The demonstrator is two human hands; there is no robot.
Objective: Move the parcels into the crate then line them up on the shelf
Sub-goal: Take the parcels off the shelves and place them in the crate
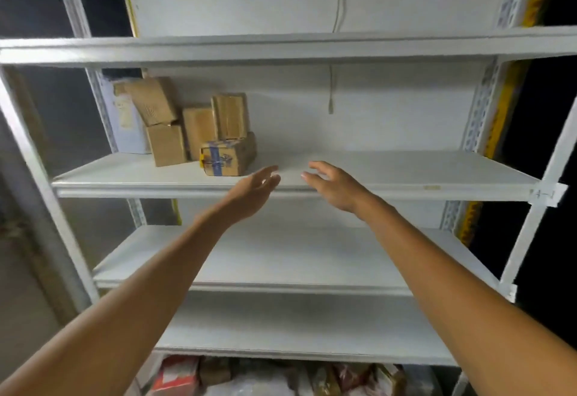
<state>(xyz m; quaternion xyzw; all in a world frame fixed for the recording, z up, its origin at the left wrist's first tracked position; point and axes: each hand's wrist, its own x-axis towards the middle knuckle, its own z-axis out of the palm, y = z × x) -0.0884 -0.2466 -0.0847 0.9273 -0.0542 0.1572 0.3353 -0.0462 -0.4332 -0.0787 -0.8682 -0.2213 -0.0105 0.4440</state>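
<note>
I am reaching both hands — left hand [254,191] and right hand [332,184], fingers loose, holding nothing — over the shelf [390,173]. The taped parcel [226,158] is sitting nearest, so I should be squaring it beside the stacked parcels [184,123] — edges flush.

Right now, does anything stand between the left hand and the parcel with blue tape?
Nothing visible does. The left hand hangs open just right of the taped parcel, with only bare shelf between them. The other parcels stand behind it, to the left.

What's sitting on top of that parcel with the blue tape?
An upright brown box seems to rest on the back of the blue-taped parcel; where they meet is hidden.
</note>
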